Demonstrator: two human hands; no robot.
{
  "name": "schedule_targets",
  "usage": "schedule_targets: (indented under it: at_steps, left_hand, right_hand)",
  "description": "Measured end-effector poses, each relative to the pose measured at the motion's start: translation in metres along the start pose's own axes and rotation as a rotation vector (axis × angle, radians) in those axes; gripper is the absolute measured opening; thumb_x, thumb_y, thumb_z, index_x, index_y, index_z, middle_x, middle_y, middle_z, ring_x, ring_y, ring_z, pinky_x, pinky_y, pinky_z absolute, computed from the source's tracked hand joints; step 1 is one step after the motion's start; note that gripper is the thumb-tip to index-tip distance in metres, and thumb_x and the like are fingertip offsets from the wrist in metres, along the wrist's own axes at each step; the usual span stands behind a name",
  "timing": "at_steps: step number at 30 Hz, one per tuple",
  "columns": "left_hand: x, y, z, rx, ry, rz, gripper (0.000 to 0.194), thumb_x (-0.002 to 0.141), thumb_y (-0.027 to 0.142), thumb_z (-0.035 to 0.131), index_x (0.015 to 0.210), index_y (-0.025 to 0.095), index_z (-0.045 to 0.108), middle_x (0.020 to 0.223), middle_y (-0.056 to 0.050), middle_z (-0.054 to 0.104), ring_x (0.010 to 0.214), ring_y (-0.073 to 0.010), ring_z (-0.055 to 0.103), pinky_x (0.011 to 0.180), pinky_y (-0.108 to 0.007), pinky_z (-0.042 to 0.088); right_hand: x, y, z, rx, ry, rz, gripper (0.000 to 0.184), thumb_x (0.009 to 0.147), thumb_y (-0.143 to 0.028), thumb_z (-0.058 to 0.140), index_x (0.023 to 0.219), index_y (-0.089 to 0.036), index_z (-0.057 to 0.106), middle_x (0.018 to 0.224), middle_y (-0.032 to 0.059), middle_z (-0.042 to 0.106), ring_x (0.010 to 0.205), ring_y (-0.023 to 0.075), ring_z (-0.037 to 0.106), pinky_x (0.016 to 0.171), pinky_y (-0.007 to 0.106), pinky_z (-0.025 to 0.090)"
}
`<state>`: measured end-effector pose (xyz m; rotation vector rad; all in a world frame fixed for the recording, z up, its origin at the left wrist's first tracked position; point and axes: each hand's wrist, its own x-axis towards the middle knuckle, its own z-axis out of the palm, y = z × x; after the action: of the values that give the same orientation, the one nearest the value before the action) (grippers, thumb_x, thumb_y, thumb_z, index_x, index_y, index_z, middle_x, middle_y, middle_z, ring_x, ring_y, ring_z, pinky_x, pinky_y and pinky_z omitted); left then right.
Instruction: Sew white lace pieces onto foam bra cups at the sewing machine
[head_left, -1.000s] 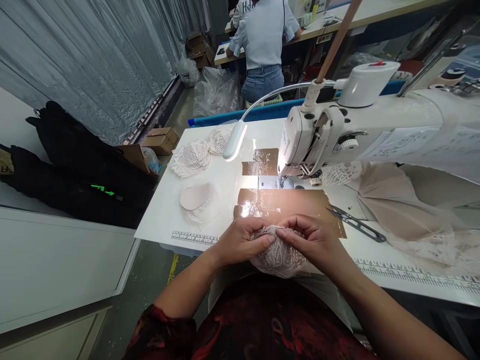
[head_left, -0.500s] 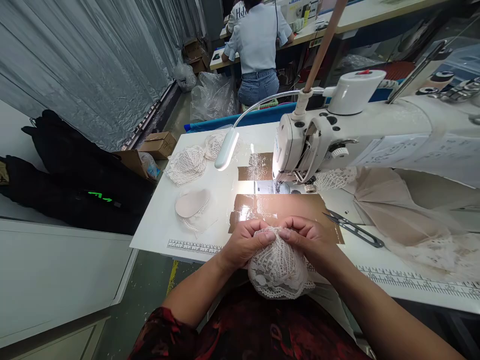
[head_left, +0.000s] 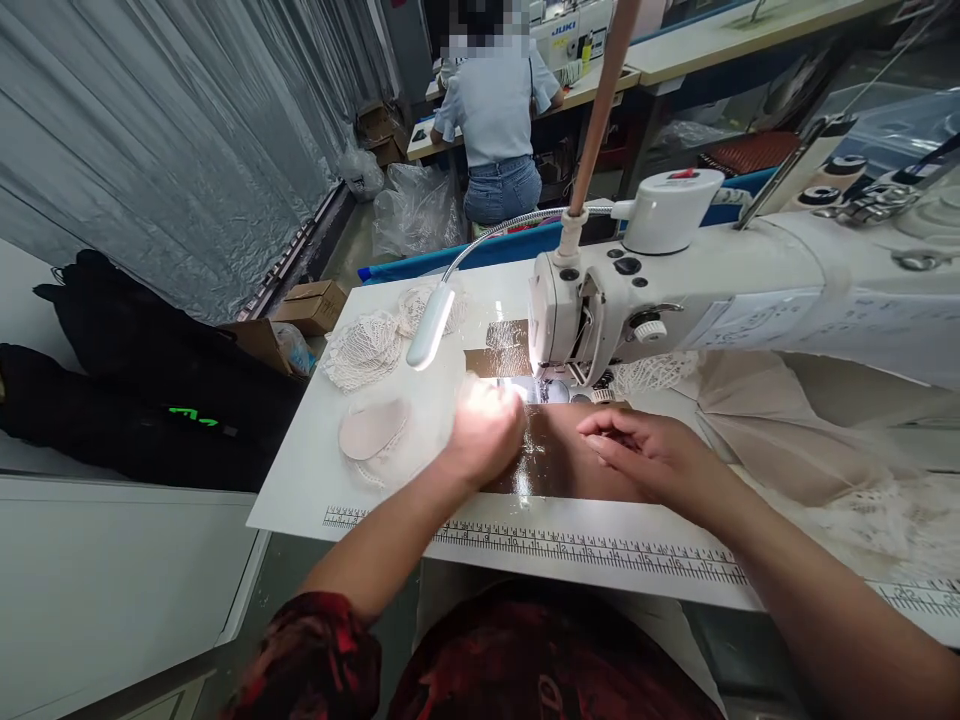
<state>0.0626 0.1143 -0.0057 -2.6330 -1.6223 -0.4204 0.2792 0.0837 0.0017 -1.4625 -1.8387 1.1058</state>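
My left hand (head_left: pixel 484 432) is curled into a loose fist on the brown taped patch (head_left: pixel 559 462), just in front of the needle area of the white sewing machine (head_left: pixel 600 300). Lamp glare washes it out, so what it holds is unclear; a pale blur shows at its left edge. My right hand (head_left: pixel 649 452) rests palm down on the same patch, to the right. Its fingers are loosely spread and point left, with nothing in them. A beige padded cup (head_left: pixel 369 432) lies left of my left hand.
Two white lace cups (head_left: pixel 364 345) lie at the table's far left, beside the gooseneck lamp (head_left: pixel 429 330). Beige fabric and lace (head_left: pixel 787 440) pile up right of the machine. A printed ruler (head_left: pixel 570 545) runs along the table's front edge. A person (head_left: pixel 495 130) sits at a far bench.
Both hands left the table's front edge, where they held a lace cup together. My left hand moved forward under the lamp, and my right hand let go and flattened out.
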Motion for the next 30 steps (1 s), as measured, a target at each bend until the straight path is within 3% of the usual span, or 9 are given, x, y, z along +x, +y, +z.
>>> schedule_targets:
  at_steps: [1,3,7,12,17,21,30]
  left_hand:
    - [0.005,0.012,0.013,0.067,-0.107,0.025,0.022,0.087,0.014,0.043,0.070,0.014,0.057,0.067,-0.008,0.056,0.068,-0.0189,0.052,0.060,-0.029,0.040]
    - [0.007,0.032,0.031,0.081,-0.169,0.061,0.022,0.088,0.015,0.042,0.075,0.012,0.060,0.068,-0.011,0.058,0.070,-0.0221,0.054,0.058,-0.031,0.041]
    - [-0.002,0.045,0.027,0.044,-0.216,0.072,0.033,0.092,0.032,0.041,0.086,0.007,0.063,0.076,-0.016,0.061,0.078,-0.0287,0.056,0.061,-0.037,0.044]
    - [-0.007,0.020,0.006,-0.231,-0.256,0.127,0.031,0.095,0.027,0.038,0.083,0.015,0.064,0.086,-0.009,0.064,0.083,-0.0193,0.058,0.077,-0.032,0.048]
    - [-0.005,0.005,0.019,-0.226,-0.138,0.201,0.027,0.094,0.023,0.040,0.109,0.015,0.061,0.117,-0.009,0.061,0.095,-0.0199,0.057,0.085,-0.035,0.048]
    - [0.005,-0.004,0.030,-0.209,-0.116,0.266,0.029,0.094,0.023,0.040,0.112,0.014,0.061,0.121,-0.010,0.061,0.091,-0.0205,0.058,0.083,-0.037,0.048]
    - [0.023,-0.026,0.036,-0.268,-0.094,0.351,0.034,0.091,0.022,0.040,0.115,0.017,0.063,0.124,-0.011,0.062,0.097,-0.0226,0.061,0.085,-0.039,0.048]
  right_hand:
    - [0.006,-0.001,0.001,-0.082,-0.023,-0.017,0.026,0.085,-0.040,0.051,0.094,-0.023,0.068,0.079,0.0015,0.069,0.068,0.0169,0.061,0.063,0.030,0.046]
    - [0.018,0.000,0.006,-0.220,-0.039,-0.041,0.026,0.086,-0.032,0.046,0.095,-0.024,0.069,0.081,0.0011,0.070,0.069,0.0173,0.061,0.064,0.030,0.045]
    - [0.027,0.008,0.021,-0.421,-0.036,-0.176,0.032,0.086,-0.016,0.041,0.100,-0.022,0.069,0.101,0.0043,0.069,0.093,0.0188,0.060,0.077,0.029,0.043]
    - [0.022,0.016,0.037,-0.718,-0.013,-0.276,0.032,0.088,-0.013,0.038,0.096,-0.019,0.069,0.090,0.0065,0.064,0.080,0.0186,0.055,0.067,0.029,0.038]
    - [0.022,0.015,0.041,-0.852,-0.003,-0.286,0.035,0.086,-0.009,0.041,0.109,-0.017,0.066,0.098,0.0093,0.064,0.080,0.0200,0.053,0.067,0.031,0.037]
    - [0.028,0.013,0.043,-0.910,0.033,-0.252,0.042,0.084,-0.004,0.038,0.113,-0.017,0.065,0.105,0.0100,0.065,0.075,0.0188,0.053,0.063,0.032,0.036]
    - [0.035,0.012,0.047,-0.959,0.114,-0.209,0.045,0.081,-0.005,0.039,0.115,-0.023,0.063,0.100,0.0077,0.064,0.069,0.0172,0.053,0.052,0.032,0.028]
